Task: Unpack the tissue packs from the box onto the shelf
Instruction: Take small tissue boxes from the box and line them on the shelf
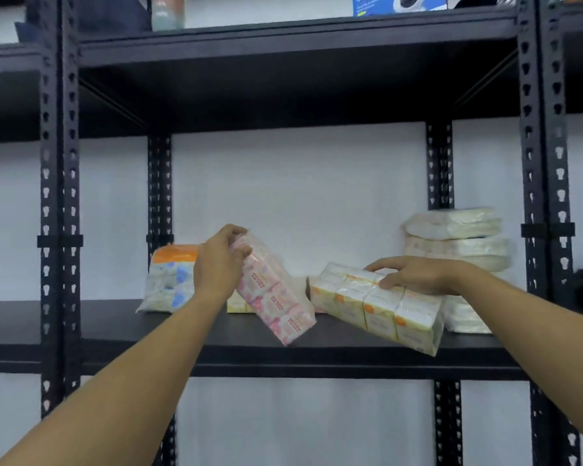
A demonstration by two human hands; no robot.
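A black metal shelf (216, 334) runs across the middle of the head view. My left hand (221, 260) grips the top end of a pink tissue pack (276, 297), which stands tilted with its lower end on the shelf board. My right hand (414, 274) rests on top of a yellow and white tissue pack (374, 307), fingers curled over its upper edge; that pack lies slanted near the shelf's front. An orange and blue tissue pack (170, 280) stands behind my left wrist. The box is out of sight.
A stack of white tissue bundles (458, 243) sits at the right end of the shelf. Slotted uprights (59, 196) (546, 196) frame the bay. The upper shelf (283, 35) carries a blue and white carton (398, 5).
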